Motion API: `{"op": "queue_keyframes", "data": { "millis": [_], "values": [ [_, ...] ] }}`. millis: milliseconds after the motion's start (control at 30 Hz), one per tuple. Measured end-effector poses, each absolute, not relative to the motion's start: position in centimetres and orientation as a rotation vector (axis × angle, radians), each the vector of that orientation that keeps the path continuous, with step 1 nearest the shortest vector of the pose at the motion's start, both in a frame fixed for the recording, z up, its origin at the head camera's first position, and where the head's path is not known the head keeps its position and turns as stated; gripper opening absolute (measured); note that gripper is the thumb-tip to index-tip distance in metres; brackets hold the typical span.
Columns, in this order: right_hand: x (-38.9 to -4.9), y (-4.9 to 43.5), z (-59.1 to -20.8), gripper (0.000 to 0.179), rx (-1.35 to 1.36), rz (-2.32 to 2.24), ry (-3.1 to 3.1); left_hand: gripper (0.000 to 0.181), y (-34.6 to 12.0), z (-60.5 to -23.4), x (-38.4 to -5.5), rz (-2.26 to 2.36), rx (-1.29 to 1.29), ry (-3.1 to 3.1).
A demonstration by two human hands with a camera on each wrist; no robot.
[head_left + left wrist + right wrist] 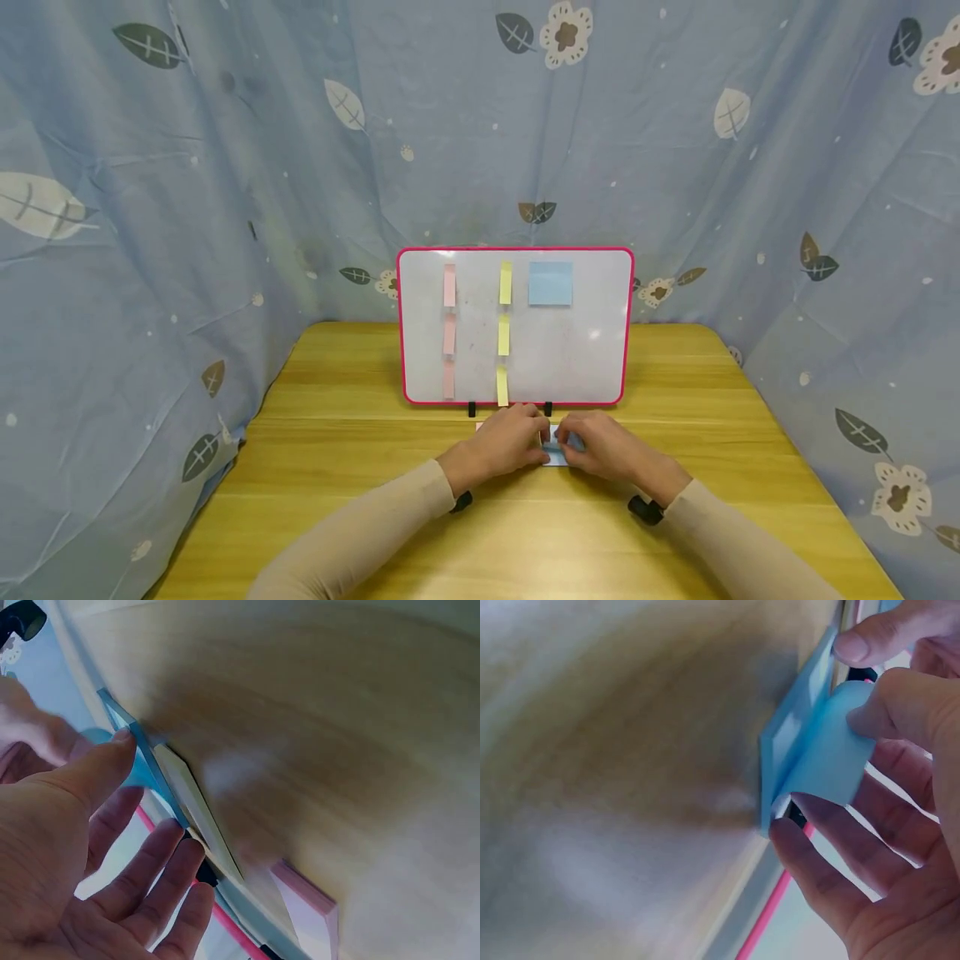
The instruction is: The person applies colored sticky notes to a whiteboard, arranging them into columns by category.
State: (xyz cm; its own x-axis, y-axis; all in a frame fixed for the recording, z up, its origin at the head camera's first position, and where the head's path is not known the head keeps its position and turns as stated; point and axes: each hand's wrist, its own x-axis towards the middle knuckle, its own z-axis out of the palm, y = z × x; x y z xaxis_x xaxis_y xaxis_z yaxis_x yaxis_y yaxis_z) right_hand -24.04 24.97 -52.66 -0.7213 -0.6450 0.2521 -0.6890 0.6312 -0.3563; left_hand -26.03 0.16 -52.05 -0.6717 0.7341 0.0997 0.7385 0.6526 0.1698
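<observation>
A blue sticky-note pad (555, 459) lies on the table in front of the whiteboard. My left hand (510, 442) holds the pad steady at its left side; the thumb (112, 761) presses the near corner and the other fingers sit by the far edge. From the right, my right hand (603, 446) pinches the pad's top blue note (832, 750), which bends up in a curl, its far part still against the pad. Left of it lie a yellow sticky-note pad (196, 802) and a pink sticky-note pad (307, 907), mostly hidden by my left hand in the head view.
Behind the hands stands a pink-framed whiteboard (592, 358) on black feet. It carries three pink strips (449, 333), three yellow strips (504, 335) and one square blue note (551, 283). A patterned curtain (450, 125) surrounds the wooden table (322, 400).
</observation>
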Motion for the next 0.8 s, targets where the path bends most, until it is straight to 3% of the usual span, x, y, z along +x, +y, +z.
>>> {"op": "queue_keyframes", "data": {
  "millis": [333,500,800],
  "values": [
    [-24.65,25.06,-52.29,0.012,1.05,0.742,-2.763,0.046,0.25,-51.88,-25.95,-0.481,-1.152,-2.918],
    [-24.66,24.92,-52.09,0.011,1.013,0.708,-2.767,0.041,0.17,-51.76,-25.7,-0.474,-1.187,-2.881],
    [-25.04,25.04,-51.87,0.004,0.944,0.726,-2.821,0.016,0.12,-51.99,-25.49,-0.478,-1.214,-2.826]
  ]
}}
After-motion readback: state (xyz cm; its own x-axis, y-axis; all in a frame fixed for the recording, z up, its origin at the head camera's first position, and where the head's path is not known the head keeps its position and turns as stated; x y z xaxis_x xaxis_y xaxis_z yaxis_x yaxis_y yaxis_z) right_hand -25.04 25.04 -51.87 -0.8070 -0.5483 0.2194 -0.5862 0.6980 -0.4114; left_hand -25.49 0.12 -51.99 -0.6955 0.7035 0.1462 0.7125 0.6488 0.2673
